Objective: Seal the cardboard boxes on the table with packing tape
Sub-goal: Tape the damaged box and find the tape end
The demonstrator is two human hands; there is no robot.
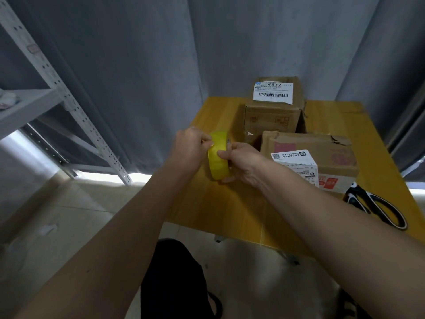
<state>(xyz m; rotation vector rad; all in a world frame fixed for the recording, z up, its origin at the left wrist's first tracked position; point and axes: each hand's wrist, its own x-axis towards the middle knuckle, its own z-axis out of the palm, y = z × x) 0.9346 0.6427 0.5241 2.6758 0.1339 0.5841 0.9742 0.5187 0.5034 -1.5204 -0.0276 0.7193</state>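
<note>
Boxes first: near box (310,155) sits just right of the right hand, white label on its front corner, top edge torn; its lower left side hidden behind the right wrist. Far box (273,111) beyond the hands, barcode label reading 4977 on top, base partly hidden by the near box. Whether either box's flaps carry tape, can't tell. Table (230,203) under both hands, yellow wood, far right corner cut off by frame. Grey curtain (138,65) behind everything. Metal shelf (46,93) well left of the left hand, cut off at frame edge, items on it too blurred to name. Scissors (377,206) near the right forearm, blades hidden behind the near box. Tape roll (218,157), yellow, held up between both hands above the table's left edge. Left hand (190,146) pinches the roll's top rim, fingertips curled. Right hand (243,162) grips the roll's right side, thumb below. Loose tape end not visible.
</note>
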